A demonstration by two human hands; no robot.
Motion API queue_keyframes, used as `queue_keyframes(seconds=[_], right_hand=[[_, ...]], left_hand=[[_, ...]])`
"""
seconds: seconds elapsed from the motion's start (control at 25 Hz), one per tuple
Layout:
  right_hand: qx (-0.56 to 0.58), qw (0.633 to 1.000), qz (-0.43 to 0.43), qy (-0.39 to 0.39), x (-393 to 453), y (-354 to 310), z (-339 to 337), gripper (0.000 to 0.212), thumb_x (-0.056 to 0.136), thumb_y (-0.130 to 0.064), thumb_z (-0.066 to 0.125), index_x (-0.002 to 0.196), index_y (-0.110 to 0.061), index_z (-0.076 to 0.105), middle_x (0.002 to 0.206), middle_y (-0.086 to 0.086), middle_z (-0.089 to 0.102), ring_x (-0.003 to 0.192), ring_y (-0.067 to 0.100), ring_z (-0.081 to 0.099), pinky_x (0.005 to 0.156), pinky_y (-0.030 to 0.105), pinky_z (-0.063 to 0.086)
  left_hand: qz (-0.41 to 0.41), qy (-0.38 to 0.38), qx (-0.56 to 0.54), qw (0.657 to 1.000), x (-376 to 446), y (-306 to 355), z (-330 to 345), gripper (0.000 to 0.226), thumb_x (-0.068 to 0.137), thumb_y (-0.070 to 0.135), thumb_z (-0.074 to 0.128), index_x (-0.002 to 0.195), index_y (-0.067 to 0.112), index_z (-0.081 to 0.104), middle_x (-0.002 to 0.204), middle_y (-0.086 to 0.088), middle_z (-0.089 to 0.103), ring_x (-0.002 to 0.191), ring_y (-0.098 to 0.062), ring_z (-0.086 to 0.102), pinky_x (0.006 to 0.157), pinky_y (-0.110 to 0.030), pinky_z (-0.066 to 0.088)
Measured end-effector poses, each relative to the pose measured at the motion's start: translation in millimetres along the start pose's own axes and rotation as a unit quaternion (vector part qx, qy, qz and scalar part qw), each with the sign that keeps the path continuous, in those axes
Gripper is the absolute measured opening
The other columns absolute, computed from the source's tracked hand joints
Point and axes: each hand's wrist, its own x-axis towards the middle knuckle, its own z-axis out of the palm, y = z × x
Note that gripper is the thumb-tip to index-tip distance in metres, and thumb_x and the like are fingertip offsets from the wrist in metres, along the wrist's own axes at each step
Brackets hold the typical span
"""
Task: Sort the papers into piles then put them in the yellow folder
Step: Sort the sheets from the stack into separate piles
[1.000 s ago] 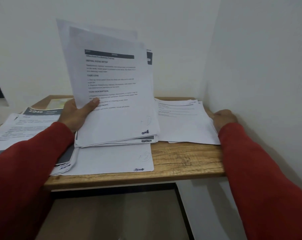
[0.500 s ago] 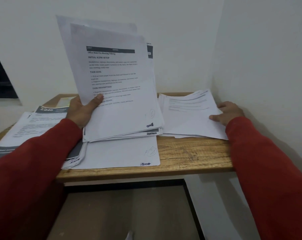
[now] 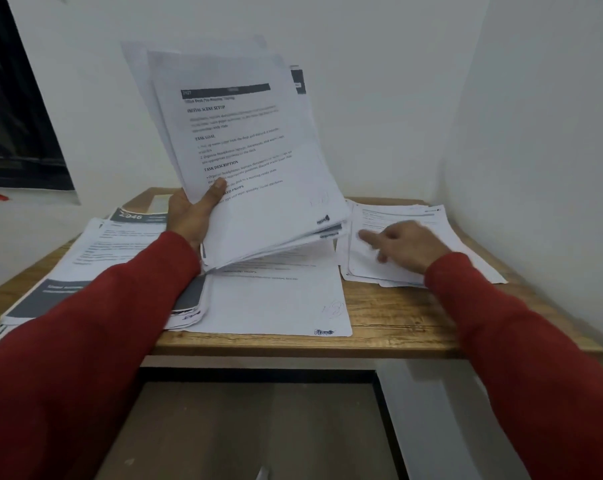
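Note:
My left hand (image 3: 192, 216) grips a thick stack of printed papers (image 3: 244, 157), held upright above the wooden desk (image 3: 390, 317), thumb on the front sheet. My right hand (image 3: 400, 245), blurred by motion, hovers over or touches the pile of papers (image 3: 414, 216) at the desk's right, fingers loosely extended and holding nothing. A single sheet (image 3: 279, 299) lies flat at the front middle. A pile with dark headers (image 3: 120, 244) lies on the left. A yellowish surface (image 3: 154, 202) peeks out at the back left under the papers; whether it is the folder I cannot tell.
White walls close in behind and on the right of the desk. A dark window frame (image 3: 16, 133) is at the upper left. Below the front edge of the desk is the floor (image 3: 258, 427).
My right hand let go of the right pile's far edge and moved left across it toward the middle. The sheet it lifted has dropped back. The held stack stayed raised.

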Motion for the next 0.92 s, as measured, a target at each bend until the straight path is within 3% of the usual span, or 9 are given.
queue_keyframes(seconds=[0.16, 0.28, 0.36, 0.44, 0.6, 0.68, 0.76, 0.84, 0.92], right_hand=[[-0.122, 0.986, 0.017, -0.108, -3, -39, 28, 0.083, 0.075, -0.083, 0.056, 0.114, -0.011, 0.064, 0.119, 0.005, 0.062, 0.112, 0.027, 0.058, 0.085, 0.033, 0.040], [-0.080, 0.982, 0.011, -0.170, -4, -57, 34, 0.062, 0.080, -0.071, 0.065, 0.106, -0.015, 0.066, 0.112, -0.001, 0.066, 0.102, 0.021, 0.058, 0.086, 0.033, 0.043], [-0.071, 0.979, -0.006, -0.193, -6, -64, 38, 0.031, 0.088, -0.051, 0.070, 0.098, -0.021, 0.067, 0.099, -0.010, 0.062, 0.097, 0.015, 0.053, 0.086, 0.029, 0.038], [-0.081, 0.983, -0.013, -0.167, -2, -62, 43, 0.020, 0.090, -0.038, 0.072, 0.085, -0.020, 0.065, 0.091, -0.007, 0.062, 0.095, 0.016, 0.055, 0.080, 0.027, 0.039], [-0.043, 0.998, -0.004, -0.054, 12, -44, 38, 0.022, 0.088, -0.035, 0.073, 0.092, -0.014, 0.068, 0.096, 0.001, 0.066, 0.092, 0.018, 0.060, 0.067, 0.026, 0.041], [-0.038, 0.998, -0.035, -0.017, 15, -33, 32, 0.026, 0.092, -0.044, 0.067, 0.100, -0.019, 0.070, 0.111, 0.001, 0.065, 0.105, 0.020, 0.058, 0.081, 0.031, 0.045], [-0.113, 0.990, -0.090, -0.008, 14, -20, 30, 0.028, 0.098, -0.049, 0.054, 0.120, -0.035, 0.066, 0.138, -0.004, 0.055, 0.131, 0.029, 0.043, 0.107, 0.042, 0.035], [-0.213, 0.969, -0.111, -0.053, 12, -8, 30, 0.034, 0.101, -0.054, 0.042, 0.133, -0.051, 0.053, 0.154, -0.014, 0.039, 0.143, 0.031, 0.026, 0.112, 0.049, 0.019], [-0.227, 0.965, -0.095, -0.089, 12, 1, 27, 0.035, 0.103, -0.051, 0.035, 0.135, -0.058, 0.046, 0.156, -0.019, 0.035, 0.144, 0.028, 0.025, 0.111, 0.050, 0.016]], left_hand=[[-0.044, 0.077, -0.043, 0.995, 7, 3, -10, 0.054, 0.082, 0.037, 0.081, 0.125, 0.010, 0.062, 0.111, 0.003, 0.073, 0.096, -0.009, 0.072, 0.078, -0.024, 0.060], [-0.054, 0.086, -0.065, 0.993, 9, 7, -12, 0.065, 0.081, 0.038, 0.082, 0.131, 0.006, 0.057, 0.117, 0.001, 0.071, 0.099, -0.011, 0.071, 0.071, -0.020, 0.059], [-0.056, 0.087, -0.061, 0.993, 7, 9, -10, 0.056, 0.082, 0.036, 0.081, 0.125, 0.008, 0.058, 0.115, 0.001, 0.071, 0.097, -0.011, 0.071, 0.075, -0.022, 0.060], [-0.048, 0.083, -0.066, 0.993, 5, 11, -7, 0.038, 0.084, 0.033, 0.080, 0.112, 0.014, 0.060, 0.110, 0.002, 0.071, 0.092, -0.010, 0.070, 0.081, -0.026, 0.059], [-0.047, 0.090, -0.080, 0.992, 3, 14, -6, 0.029, 0.086, 0.031, 0.078, 0.103, 0.020, 0.057, 0.102, 0.007, 0.069, 0.098, -0.016, 0.069, 0.092, -0.035, 0.057], [-0.048, 0.087, -0.091, 0.991, 1, 15, -5, 0.022, 0.088, 0.027, 0.077, 0.095, 0.022, 0.057, 0.099, 0.006, 0.069, 0.096, -0.018, 0.069, 0.094, -0.039, 0.057], [-0.046, 0.083, -0.095, 0.991, -2, 16, -3, 0.020, 0.089, 0.024, 0.076, 0.091, 0.023, 0.056, 0.095, 0.007, 0.069, 0.088, -0.014, 0.069, 0.090, -0.037, 0.058], [-0.040, 0.079, -0.086, 0.992, -2, 15, -2, 0.018, 0.090, 0.024, 0.075, 0.091, 0.023, 0.057, 0.093, 0.008, 0.068, 0.083, -0.009, 0.068, 0.081, -0.029, 0.059], [-0.037, 0.070, -0.077, 0.994, -1, 15, -3, 0.016, 0.089, 0.025, 0.076, 0.093, 0.022, 0.061, 0.093, 0.009, 0.070, 0.084, -0.008, 0.070, 0.071, -0.021, 0.058]])
